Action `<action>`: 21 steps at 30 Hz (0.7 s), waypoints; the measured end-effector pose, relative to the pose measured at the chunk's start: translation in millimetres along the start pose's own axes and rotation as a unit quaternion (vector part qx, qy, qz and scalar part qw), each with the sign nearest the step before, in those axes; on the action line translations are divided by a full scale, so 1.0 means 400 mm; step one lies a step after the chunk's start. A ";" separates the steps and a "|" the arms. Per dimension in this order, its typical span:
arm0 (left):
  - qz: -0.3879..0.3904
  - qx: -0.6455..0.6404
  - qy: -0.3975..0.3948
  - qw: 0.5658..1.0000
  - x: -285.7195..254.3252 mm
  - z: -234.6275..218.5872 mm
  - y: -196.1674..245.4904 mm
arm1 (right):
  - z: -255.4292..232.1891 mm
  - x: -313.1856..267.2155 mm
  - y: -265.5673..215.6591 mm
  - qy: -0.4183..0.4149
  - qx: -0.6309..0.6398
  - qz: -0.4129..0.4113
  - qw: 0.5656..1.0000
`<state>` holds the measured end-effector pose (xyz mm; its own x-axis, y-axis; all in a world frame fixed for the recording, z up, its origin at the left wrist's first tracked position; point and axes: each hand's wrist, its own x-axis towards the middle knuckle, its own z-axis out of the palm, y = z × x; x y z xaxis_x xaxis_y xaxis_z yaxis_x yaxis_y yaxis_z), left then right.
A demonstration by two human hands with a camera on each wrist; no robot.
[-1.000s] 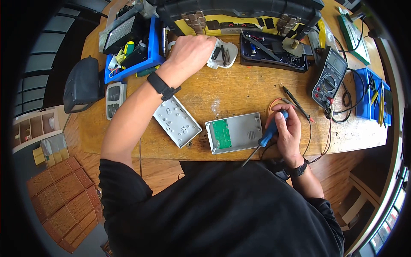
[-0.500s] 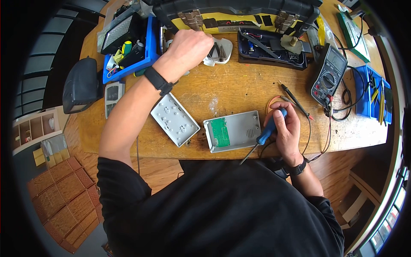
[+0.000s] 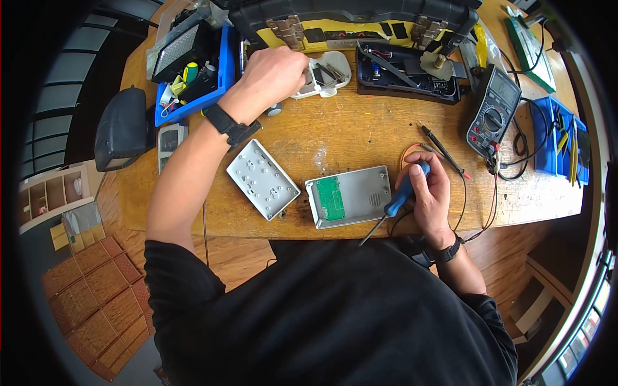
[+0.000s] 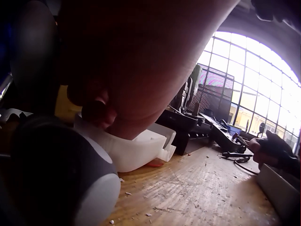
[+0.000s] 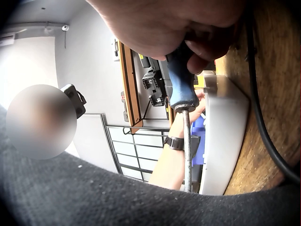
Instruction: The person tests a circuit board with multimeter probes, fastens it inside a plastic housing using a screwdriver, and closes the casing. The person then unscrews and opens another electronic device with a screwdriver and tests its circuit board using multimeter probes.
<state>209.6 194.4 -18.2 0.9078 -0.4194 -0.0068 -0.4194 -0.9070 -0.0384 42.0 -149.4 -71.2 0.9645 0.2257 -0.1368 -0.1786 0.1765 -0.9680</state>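
In the head view my left hand (image 3: 273,72) is over the left part of a white two-part plastic box (image 3: 327,90) with thin dark metal pieces in it. In the left wrist view the fingertips dip behind the white box's wall (image 4: 124,153); what they touch is hidden, and I cannot tell whether they pinch anything. My right hand (image 3: 430,196) grips the blue handle of a screwdriver (image 3: 400,198), its shaft slanting down-left past the table edge. Beside it lies a grey casing half (image 3: 362,193) holding a green circuit board (image 3: 331,198). Another grey casing half (image 3: 262,180) lies left of it.
A multimeter (image 3: 494,116) stands at the right, its probe (image 3: 444,153) and leads near the right hand. A black tray of parts (image 3: 412,80) sits behind, before a large black case (image 3: 360,16). Blue bins (image 3: 225,71) flank the table, the left one holding tools.
My left hand has shifted left over the white box, so more of the box and its contents show. The right hand keeps the screwdriver in nearly the same place.
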 end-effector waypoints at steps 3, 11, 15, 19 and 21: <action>-0.013 0.015 -0.036 0.999 -0.002 -0.007 0.003 | -0.002 -0.001 -0.003 -0.010 0.024 0.015 1.000; -0.019 0.031 -0.103 0.994 -0.001 -0.006 -0.009 | 0.001 -0.001 -0.002 -0.006 0.026 0.016 1.000; -0.001 0.053 -0.103 0.993 0.001 -0.027 0.009 | 0.001 -0.001 -0.002 -0.001 0.023 0.021 1.000; 0.032 0.071 -0.076 0.994 -0.004 -0.016 -0.002 | 0.002 -0.002 -0.007 -0.005 0.023 0.022 0.999; 0.024 0.049 -0.070 0.996 -0.005 -0.016 -0.007 | 0.002 -0.001 -0.007 -0.005 0.022 0.020 1.000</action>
<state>209.0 197.5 -11.8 0.8825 -0.4460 -0.1490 -0.4648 -0.8753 -0.1330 41.8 -149.0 -68.4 0.9545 0.2433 -0.1726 -0.2254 0.2094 -0.9515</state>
